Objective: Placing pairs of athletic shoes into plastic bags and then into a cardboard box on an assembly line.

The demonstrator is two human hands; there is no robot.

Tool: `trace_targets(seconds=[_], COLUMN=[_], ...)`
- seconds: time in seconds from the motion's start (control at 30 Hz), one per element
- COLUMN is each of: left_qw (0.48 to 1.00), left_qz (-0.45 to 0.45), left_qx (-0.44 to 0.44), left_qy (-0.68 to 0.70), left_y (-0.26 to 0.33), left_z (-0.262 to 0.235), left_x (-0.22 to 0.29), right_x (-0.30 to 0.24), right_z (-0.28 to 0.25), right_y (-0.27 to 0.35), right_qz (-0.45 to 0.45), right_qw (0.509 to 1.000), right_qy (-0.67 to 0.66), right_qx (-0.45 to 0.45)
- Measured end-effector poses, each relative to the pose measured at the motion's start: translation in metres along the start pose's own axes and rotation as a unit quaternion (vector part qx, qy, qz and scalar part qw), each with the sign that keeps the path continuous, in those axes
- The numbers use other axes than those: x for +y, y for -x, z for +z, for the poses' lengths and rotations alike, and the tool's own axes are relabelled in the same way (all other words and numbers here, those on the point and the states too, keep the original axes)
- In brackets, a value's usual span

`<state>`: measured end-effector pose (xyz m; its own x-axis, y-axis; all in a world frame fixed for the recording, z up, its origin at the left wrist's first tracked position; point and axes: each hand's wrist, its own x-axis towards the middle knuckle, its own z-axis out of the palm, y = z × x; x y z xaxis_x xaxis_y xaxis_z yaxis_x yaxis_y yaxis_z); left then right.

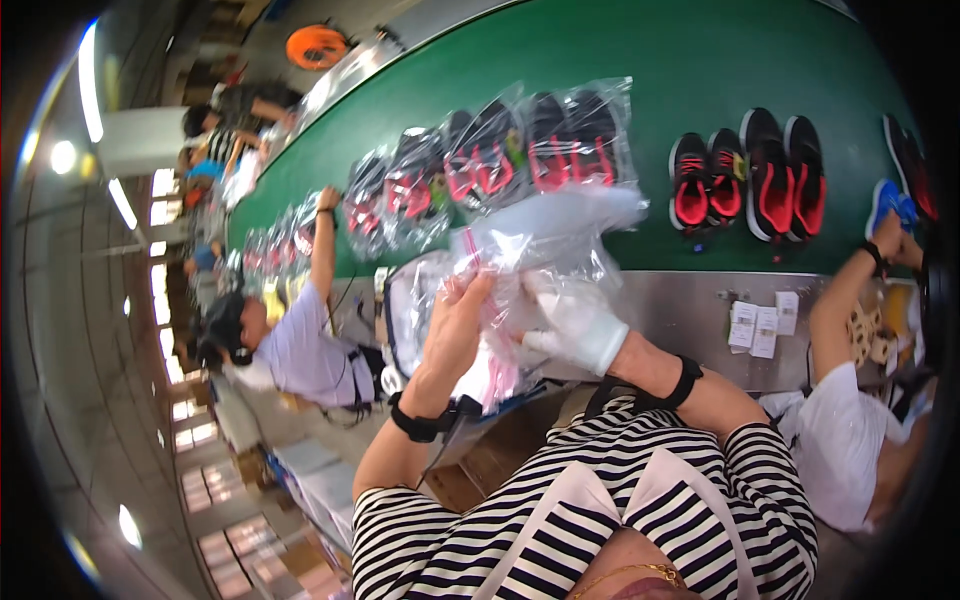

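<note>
Above the near edge of the work surface, a clear plastic bag (550, 225) with pinkish-red lines is between my hands. My bare left hand (462, 312) is closed on its left side, where the lines run. A white glove covers my right hand (577, 325), whose fingers are bent against the bag from the right. Part of the film hides those fingertips. Just beyond the bag lie black and red shoes in clear bags (490, 155). To the right stand unbagged black and red shoes: a smaller pair (706, 180) and a larger pair (783, 178).
A green conveyor belt (660, 50) runs across, edged by a metal ledge (660, 305) with white label stacks (755, 332). One co-worker (310, 345) reaches onto the belt at left. Another co-worker (840, 430), at right, handles a blue shoe (888, 205).
</note>
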<state>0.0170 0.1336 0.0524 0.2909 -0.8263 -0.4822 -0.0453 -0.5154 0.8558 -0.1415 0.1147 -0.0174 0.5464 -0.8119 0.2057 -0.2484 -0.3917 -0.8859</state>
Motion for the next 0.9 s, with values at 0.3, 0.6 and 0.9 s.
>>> trace_targets(seconds=[0.3,0.6,0.9], left_qw=[0.930,0.902,0.837], left_qz=[0.035,0.235,0.182], left_qx=[0.075,0.317,0.472], left_qy=[0.357,0.175,0.209], left_y=[0.018,0.115,0.221], left_z=[-0.033,-0.207,-0.261], left_x=[-0.041,-0.060,-0.117], right_x=[-0.036,-0.007,0.015], right_z=[0.015,0.000,0.124], right_y=[0.004,-0.008,-0.047], right_qz=[-0.130,0.100,-0.308], right_qw=[0.989,0.982,0.892], right_qy=[0.053,-0.160,0.224], right_qx=[-0.045,-0.004,-0.244])
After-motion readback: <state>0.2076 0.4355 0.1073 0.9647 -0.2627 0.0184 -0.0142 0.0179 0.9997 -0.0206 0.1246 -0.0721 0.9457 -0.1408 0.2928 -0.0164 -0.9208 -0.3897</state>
